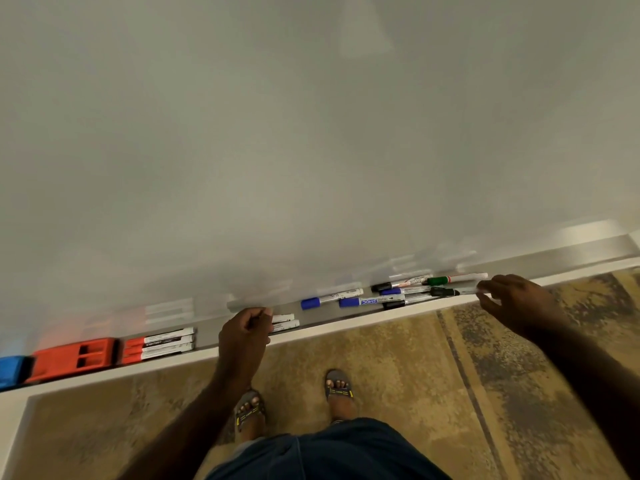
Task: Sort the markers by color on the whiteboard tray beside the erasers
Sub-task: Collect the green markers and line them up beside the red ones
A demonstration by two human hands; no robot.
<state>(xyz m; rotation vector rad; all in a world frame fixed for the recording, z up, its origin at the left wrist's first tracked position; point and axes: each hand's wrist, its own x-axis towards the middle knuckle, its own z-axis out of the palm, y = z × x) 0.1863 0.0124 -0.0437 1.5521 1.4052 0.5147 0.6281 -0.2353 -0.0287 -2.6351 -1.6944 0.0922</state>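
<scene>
You are looking down along a whiteboard (311, 133) at the long tray (346, 328) that is running under it, with your sandalled feet (337, 386) showing on the patterned floor (398, 368) below. Your left hand (244, 336) is curling over the front lip of the tray near its middle, fingers folded in around the ends of two markers (284, 323) whose white barrels are sticking out to the right of your knuckles; their cap colour is hidden by the hand. Your right hand (512, 299) is reaching in from the right, loosely spread, with its fingertips pinching the pale end of a marker at the edge of a mixed heap. That heap (412, 292) is holding blue, black, green and red-tipped markers lying across one another. Just left of it, two blue markers (332, 297) are lying nearly end to end. Further left, three red markers (159, 344) are sitting side by side, touching a red eraser (74, 358), and a blue eraser (12, 370) is sitting at the far left edge.
</scene>
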